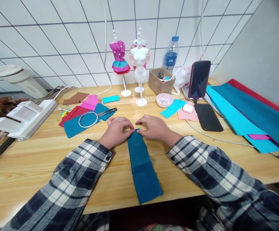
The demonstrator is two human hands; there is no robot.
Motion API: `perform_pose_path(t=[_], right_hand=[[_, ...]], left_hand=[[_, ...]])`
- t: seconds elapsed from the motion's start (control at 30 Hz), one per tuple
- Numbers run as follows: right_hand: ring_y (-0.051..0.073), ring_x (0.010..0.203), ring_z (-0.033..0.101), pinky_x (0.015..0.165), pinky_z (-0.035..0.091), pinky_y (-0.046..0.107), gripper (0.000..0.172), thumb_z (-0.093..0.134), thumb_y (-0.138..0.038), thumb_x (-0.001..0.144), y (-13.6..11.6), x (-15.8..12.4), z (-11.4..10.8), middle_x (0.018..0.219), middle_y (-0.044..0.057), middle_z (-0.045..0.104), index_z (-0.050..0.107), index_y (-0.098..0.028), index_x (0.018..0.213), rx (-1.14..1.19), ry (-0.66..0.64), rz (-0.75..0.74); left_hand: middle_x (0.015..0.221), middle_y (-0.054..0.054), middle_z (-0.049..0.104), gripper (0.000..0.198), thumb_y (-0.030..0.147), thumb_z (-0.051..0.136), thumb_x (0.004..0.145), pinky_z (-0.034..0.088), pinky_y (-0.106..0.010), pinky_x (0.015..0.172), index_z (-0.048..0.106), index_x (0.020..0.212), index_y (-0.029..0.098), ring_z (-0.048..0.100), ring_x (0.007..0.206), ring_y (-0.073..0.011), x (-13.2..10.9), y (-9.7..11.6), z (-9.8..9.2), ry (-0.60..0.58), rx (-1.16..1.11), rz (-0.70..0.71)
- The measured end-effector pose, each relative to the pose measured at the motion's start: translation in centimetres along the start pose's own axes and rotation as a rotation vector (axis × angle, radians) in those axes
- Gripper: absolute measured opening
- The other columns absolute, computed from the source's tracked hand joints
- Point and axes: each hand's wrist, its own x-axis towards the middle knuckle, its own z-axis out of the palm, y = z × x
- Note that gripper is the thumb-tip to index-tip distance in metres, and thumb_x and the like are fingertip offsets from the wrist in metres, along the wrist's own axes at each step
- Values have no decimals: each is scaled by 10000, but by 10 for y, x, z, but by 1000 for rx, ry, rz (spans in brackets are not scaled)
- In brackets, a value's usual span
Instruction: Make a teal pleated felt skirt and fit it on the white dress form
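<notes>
A long strip of dark teal fabric (143, 170) lies lengthwise on the table, its near end by the front edge. A crease crosses it about halfway down. My left hand (119, 130) pinches the far left corner of the strip between thumb and fingers. Across from it, my right hand (154, 128) has its thumb at the far right corner, with the fingers curled above. A small gap separates the two hands. Beyond them stands a bare white mini dress form (139, 61).
Thread snips (107, 112) and a white ring (88, 119) lie on fabric scraps to the left. Behind are a dressed mini form (119, 57), a cardboard box (160, 84) and a pink bead bowl (164, 100). Phones (209, 117) and folded fabrics (257, 112) are right.
</notes>
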Motion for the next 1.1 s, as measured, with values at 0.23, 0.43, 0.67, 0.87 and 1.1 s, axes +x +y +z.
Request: perform_pose_path(t=[0.23,0.43,0.67,0.87,1.1], right_hand=[[178,930,643,751,430,278,125,652,-317,849,3,3,-2,978,4,712,762,-257,851,19,48,-13],[138,731,585,658,477,278,104,624,-280,892,5,1,-14,963,37,691,692,-204,871,219,784,58],[154,840,656,713,537,293,134,646,-305,911,9,-2,-8,1011,51,701,733,-238,834,249,671,-414],[163,868,665,808,481,309,71,719,-279,859,35,8,10,942,23,746,759,-235,821,170,238,-419],[151,853,677,814,475,274,32,745,-221,825,43,5,10,904,25,757,774,-216,837,301,10,-333]], left_hand=[[942,-51,711,173,397,646,856,282,-520,977,714,835,239,587,984,-267,-6,6,-10,158,69,92],[1047,-68,721,261,412,514,946,452,-387,917,708,1028,258,632,1005,-229,-13,29,-17,-176,-178,456],[1461,-16,484,355,436,504,927,140,-644,1153,630,1196,241,161,1480,-396,2,-34,-5,327,248,-230],[1350,-131,542,382,308,499,902,355,-587,1031,589,1263,218,443,1298,-382,-4,-52,-27,455,244,-371],[929,-66,711,374,555,629,837,485,-397,854,708,951,207,637,923,-256,-14,21,-15,94,50,71]])
